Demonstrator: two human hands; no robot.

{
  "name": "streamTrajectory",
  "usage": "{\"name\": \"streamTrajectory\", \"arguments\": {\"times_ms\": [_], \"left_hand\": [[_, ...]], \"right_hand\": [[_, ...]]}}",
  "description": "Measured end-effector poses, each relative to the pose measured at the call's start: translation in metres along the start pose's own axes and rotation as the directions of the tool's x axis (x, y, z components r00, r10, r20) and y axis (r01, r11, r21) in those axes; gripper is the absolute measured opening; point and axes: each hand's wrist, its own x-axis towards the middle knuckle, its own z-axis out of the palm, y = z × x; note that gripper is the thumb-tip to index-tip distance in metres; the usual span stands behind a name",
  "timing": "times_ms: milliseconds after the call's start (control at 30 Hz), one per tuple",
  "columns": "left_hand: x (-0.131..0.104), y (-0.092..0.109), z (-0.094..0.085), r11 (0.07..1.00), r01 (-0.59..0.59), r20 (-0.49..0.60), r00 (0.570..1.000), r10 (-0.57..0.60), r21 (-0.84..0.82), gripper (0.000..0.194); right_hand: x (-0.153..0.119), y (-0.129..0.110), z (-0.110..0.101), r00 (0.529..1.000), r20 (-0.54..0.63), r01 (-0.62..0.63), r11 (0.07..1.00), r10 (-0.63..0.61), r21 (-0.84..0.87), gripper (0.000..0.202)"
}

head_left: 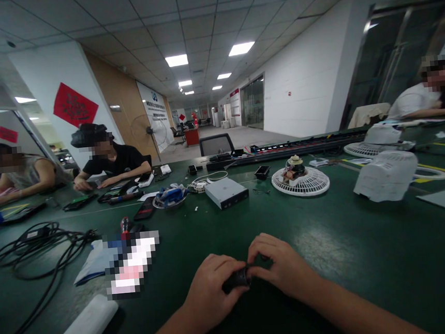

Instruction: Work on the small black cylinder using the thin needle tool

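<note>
Near the table's front edge, my left hand (216,283) is wrapped round a small black cylindrical part (240,278) that lies on its side, one end pointing right. The fingers and thumb of my right hand (278,267) are curled at that right end and touch it. Something small and dark shows between the right fingers, too dim to name. Much of the black part is hidden by the left fingers, so its exact kind cannot be made out.
Ahead lie a silver disc drive (227,191), a white fan grille with a motor (300,181) and a white plastic housing (387,176). At left are coiled black cables (46,245) and a long white object (83,330). Other people sit across the table and at right.
</note>
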Motion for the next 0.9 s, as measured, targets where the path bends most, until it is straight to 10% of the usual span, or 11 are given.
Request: {"name": "streamTrajectory", "arguments": {"times_ms": [900], "left_hand": [[-0.0024,-0.0041,-0.002,0.987,-0.157,0.042,0.987,0.158,-0.018,0.031]], "right_hand": [[-0.0028,-0.0099,-0.0065,0.997,0.046,0.067,0.998,-0.066,-0.003,0.008]]}}
